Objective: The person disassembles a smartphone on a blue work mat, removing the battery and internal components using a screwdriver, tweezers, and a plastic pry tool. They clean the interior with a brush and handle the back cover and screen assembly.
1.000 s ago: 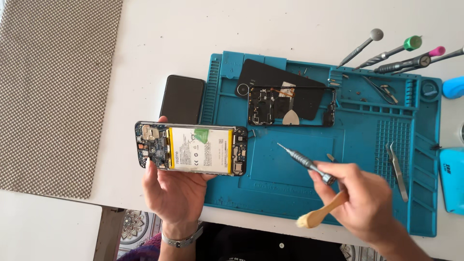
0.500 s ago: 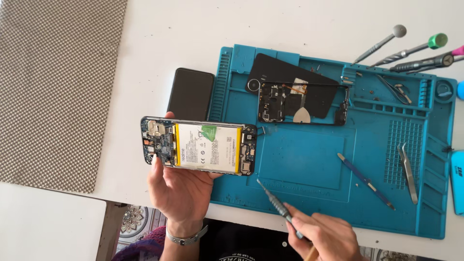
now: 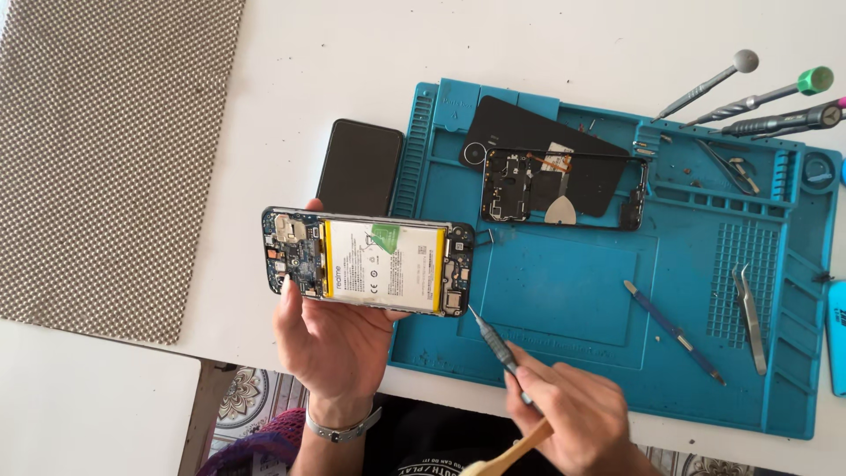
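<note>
Left fingers point(image 3: 310, 208) clamped round the phone point(image 3: 367, 262), cradled from below, back off, battery point(image 3: 384, 268) showing, long axis left to right, held over the surface point(image 3: 291, 70) at the mat point(image 3: 564, 291) edge. Right hand point(image 3: 573, 419) closed on a screwdriver point(image 3: 495, 341) and a wooden tool point(image 3: 511, 454), tip aimed up-left, just beside the phone's lower right corner. Right hand nearer that corner. Beyond: frame point(image 3: 564, 187), blue spudger point(image 3: 674, 332), tweezers point(image 3: 751, 317), 2nd dark phone point(image 3: 359, 167).

Your left hand point(image 3: 339, 339) cradles the opened phone point(image 3: 368, 262). Your right hand point(image 3: 577, 419) points a screwdriver point(image 3: 495, 344) at its lower corner.
</note>
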